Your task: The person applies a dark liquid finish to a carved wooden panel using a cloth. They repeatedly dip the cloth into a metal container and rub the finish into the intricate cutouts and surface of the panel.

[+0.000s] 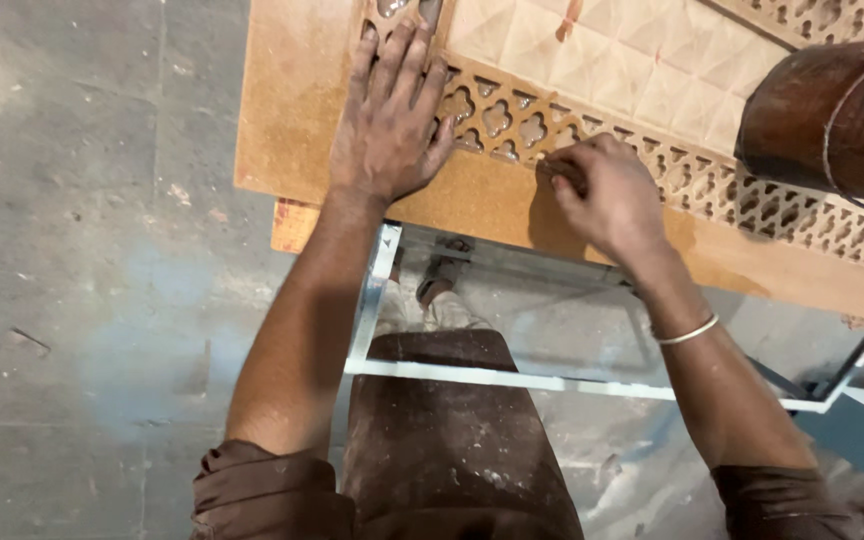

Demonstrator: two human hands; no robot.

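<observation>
At upper centre, the left hand point(389, 115) lies open, pressing the carved wooden panel point(592, 70) steady, while the right hand point(607, 195) pinches a small abrasive scrap point(564, 172) against its fretwork border point(512, 120).

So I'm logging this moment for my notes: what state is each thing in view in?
Left hand: flat, fingers spread, pressing on the carved board.
Right hand: fingers pinched at the lattice strip; what they hold is hidden.
Carved board: lying flat on the metal frame, dusty.
Lattice strip: cut through, openwork.
Metal frame: standing under the board.
Brown cylinder: resting on the board.
</observation>
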